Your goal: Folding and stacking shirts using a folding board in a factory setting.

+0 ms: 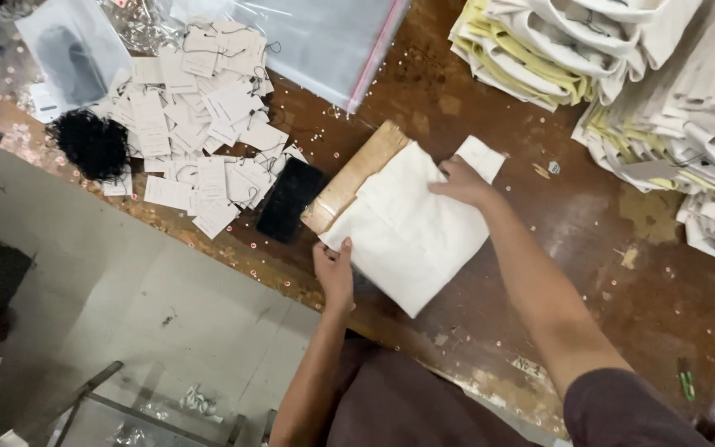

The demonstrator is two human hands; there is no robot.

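Note:
A folded white cloth (411,236) lies on the brown wooden table (589,232), partly over a flat tan cardboard board (356,172). My left hand (334,271) grips the cloth's near left edge at the table's front. My right hand (460,182) presses down on the cloth's far corner, fingers bent on the fabric. A white tag or cloth corner (484,156) sticks out beyond that hand.
A heap of white paper tags (200,116) with black strings spreads at the left, beside a black string bundle (91,145) and a black phone (290,199). Clear plastic bags (324,41) lie at the back. Stacks of folded cream cloths (672,91) fill the right.

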